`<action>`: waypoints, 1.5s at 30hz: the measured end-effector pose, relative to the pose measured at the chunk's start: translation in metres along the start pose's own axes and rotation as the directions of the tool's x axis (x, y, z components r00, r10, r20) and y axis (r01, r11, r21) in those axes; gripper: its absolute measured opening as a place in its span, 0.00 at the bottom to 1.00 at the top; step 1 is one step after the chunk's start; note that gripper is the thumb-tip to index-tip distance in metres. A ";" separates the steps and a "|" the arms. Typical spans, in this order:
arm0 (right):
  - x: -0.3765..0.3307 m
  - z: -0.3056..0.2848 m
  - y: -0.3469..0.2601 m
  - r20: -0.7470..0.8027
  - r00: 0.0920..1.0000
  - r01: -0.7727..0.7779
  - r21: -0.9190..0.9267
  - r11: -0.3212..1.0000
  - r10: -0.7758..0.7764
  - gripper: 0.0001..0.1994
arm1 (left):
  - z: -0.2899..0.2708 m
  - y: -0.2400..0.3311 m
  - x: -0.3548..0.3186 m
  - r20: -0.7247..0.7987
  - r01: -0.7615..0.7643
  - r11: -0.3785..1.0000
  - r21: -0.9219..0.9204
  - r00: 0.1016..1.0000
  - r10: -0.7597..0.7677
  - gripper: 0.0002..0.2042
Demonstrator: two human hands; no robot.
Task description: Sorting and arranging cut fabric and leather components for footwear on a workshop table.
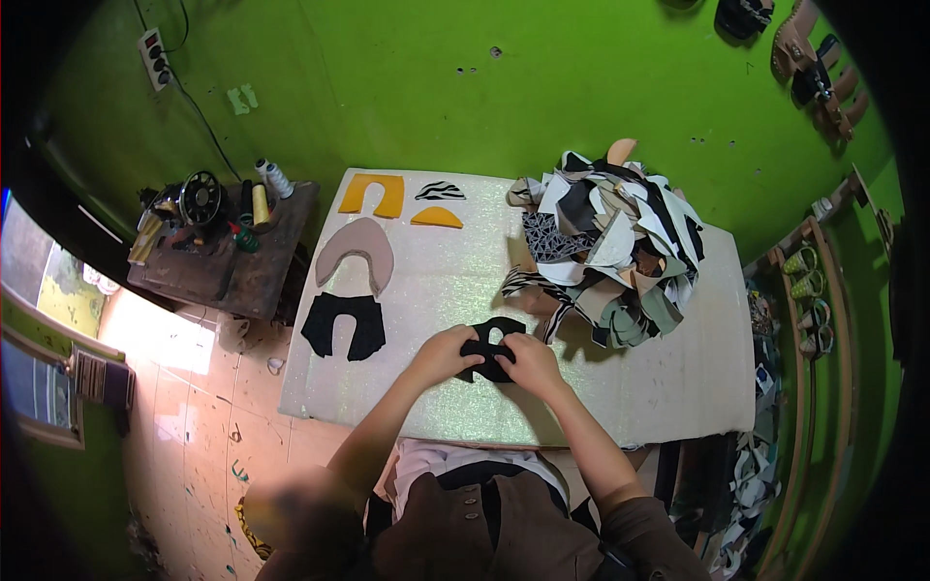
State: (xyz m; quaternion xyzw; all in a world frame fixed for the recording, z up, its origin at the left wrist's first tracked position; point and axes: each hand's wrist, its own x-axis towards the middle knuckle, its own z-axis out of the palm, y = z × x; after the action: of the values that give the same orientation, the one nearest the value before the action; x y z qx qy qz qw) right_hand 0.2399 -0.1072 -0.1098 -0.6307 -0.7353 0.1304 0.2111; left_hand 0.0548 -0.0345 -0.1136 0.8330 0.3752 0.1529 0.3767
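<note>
In both hands (446,355) (532,365), black material (492,366).

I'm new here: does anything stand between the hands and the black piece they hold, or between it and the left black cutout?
Nothing visible separates left hand or right hand from the black piece. Toward the black cutout, only the left hand intervenes.

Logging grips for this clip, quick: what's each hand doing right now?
Left hand: closed, holding the left side of a black cut-out piece.
Right hand: closed, holding the same piece's right side.
</note>
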 end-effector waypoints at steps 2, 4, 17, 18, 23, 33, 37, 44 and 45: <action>0.008 -0.013 -0.004 0.240 0.951 -0.253 0.249 0.935 0.194 0.11 | -0.006 0.001 -0.008 0.048 0.131 0.971 -0.202 0.991 -0.124 0.15; 0.010 -0.014 0.001 0.278 0.931 -0.332 0.380 0.864 0.236 0.12 | -0.005 -0.007 -0.012 0.210 0.321 0.656 -0.683 0.946 -0.245 0.14; 0.021 -0.012 -0.009 0.438 0.868 -0.420 0.899 -0.125 0.236 0.10 | -0.027 0.011 -0.037 0.292 0.297 -0.187 -0.936 0.955 0.054 0.22; 0.021 -0.010 -0.010 0.436 0.868 -0.417 0.900 -0.128 0.239 0.10 | -0.029 0.013 -0.036 0.282 0.283 -0.121 -0.951 0.959 0.032 0.21; 0.020 0.008 -0.004 0.207 0.951 -0.274 0.910 0.312 0.230 0.14 | -0.034 0.016 -0.031 0.151 0.186 0.520 -0.834 0.983 -0.110 0.17; 0.032 0.010 -0.022 0.133 0.991 -0.101 0.641 0.761 0.019 0.17 | -0.054 0.008 -0.033 -0.061 0.070 0.965 -0.253 0.994 -0.088 0.12; 0.033 0.013 -0.033 0.398 0.916 -0.373 0.801 0.469 0.049 0.13 | -0.060 -0.014 -0.036 -0.059 0.175 0.772 -0.611 0.962 -0.265 0.11; 0.037 0.062 -0.048 0.520 0.836 -0.547 0.818 0.180 0.177 0.08 | -0.064 -0.062 -0.059 0.003 0.306 0.451 -0.839 0.830 -0.558 0.10; 0.039 0.072 -0.053 0.564 0.808 -0.587 0.794 0.157 0.168 0.08 | -0.065 -0.071 -0.063 0.017 0.347 0.430 -0.834 0.793 -0.609 0.10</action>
State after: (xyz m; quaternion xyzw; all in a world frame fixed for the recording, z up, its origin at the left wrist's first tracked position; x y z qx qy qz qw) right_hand 0.1547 -0.0728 -0.1435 -0.5052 -0.3425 0.7001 0.3706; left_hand -0.0585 -0.0172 -0.1207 0.3943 0.5375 0.3092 0.6783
